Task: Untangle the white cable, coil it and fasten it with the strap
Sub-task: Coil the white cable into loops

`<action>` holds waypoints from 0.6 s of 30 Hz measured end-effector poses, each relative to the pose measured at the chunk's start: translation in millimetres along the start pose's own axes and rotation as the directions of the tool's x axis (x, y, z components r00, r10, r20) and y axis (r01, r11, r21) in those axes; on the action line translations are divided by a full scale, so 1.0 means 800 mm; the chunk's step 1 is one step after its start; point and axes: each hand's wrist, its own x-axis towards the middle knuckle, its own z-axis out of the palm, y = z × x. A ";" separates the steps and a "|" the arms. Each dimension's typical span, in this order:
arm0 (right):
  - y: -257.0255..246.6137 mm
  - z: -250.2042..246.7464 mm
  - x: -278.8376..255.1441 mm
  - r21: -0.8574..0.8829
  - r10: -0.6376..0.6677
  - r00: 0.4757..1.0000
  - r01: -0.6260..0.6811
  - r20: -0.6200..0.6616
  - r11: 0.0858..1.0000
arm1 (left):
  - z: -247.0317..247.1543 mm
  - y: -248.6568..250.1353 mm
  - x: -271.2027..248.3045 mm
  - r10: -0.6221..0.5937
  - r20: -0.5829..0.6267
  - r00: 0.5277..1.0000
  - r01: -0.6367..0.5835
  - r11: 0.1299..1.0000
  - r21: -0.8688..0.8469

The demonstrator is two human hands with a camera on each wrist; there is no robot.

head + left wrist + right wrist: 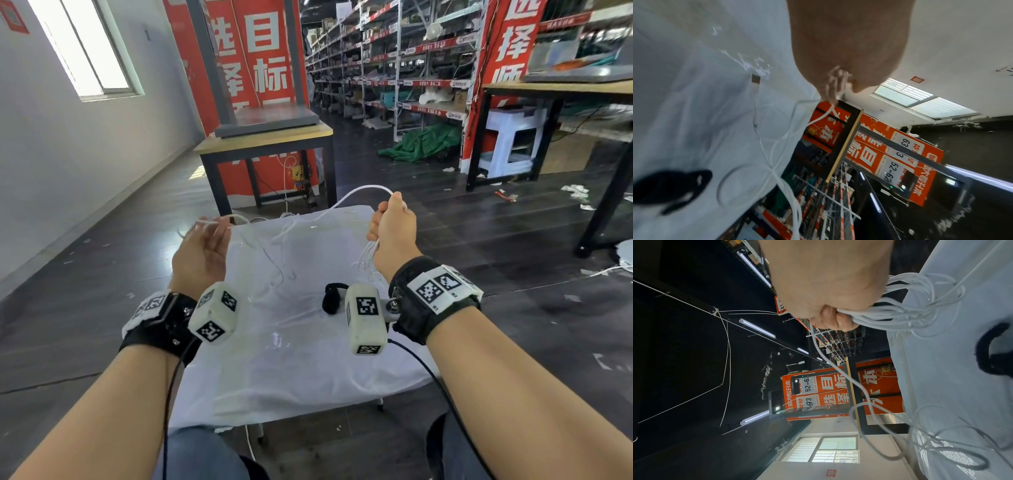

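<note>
The white cable (356,190) arcs from my right hand (394,222) down onto the white-covered table (308,359), where loose loops lie. That hand grips several gathered loops (900,313) in a fist, and they hang below it (368,257). Raised over the table's left edge, my left hand (202,246) is blurred, with a strand of cable (838,81) pinched between thumb and fingertips. The cable's plug (755,79) rests on the cloth. A black strap (332,298) lies on the table near my right wrist, apart from both hands; it also shows in the wrist views (670,190) (990,356).
A wooden desk (267,137) with black legs stands just beyond the table, in front of a red banner (260,51). Storage racks (394,68) fill the back right. Another desk (548,92) and a white stool (513,137) stand at the right. Dark floor surrounds the table.
</note>
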 end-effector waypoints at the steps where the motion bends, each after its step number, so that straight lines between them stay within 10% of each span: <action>1: -0.003 -0.001 -0.001 0.010 -0.003 1.000 0.003 -0.007 1.000 | -0.013 -0.004 0.003 -0.031 -0.036 0.999 0.033 0.997 0.074; 6: -0.006 -0.003 -0.002 0.008 0.006 1.000 -0.006 -0.016 1.000 | -0.069 -0.028 0.016 -0.236 -0.296 0.926 0.353 0.821 0.449; 13: 0.008 0.000 -0.001 -0.041 0.038 0.999 -0.036 0.034 0.999 | -0.053 -0.037 -0.003 -0.180 -0.143 0.973 0.222 0.568 0.793; 18: 0.011 0.002 -0.001 -0.087 0.053 0.994 -0.045 0.093 0.995 | -0.034 -0.033 0.003 -0.083 0.033 0.996 -0.037 -0.054 0.998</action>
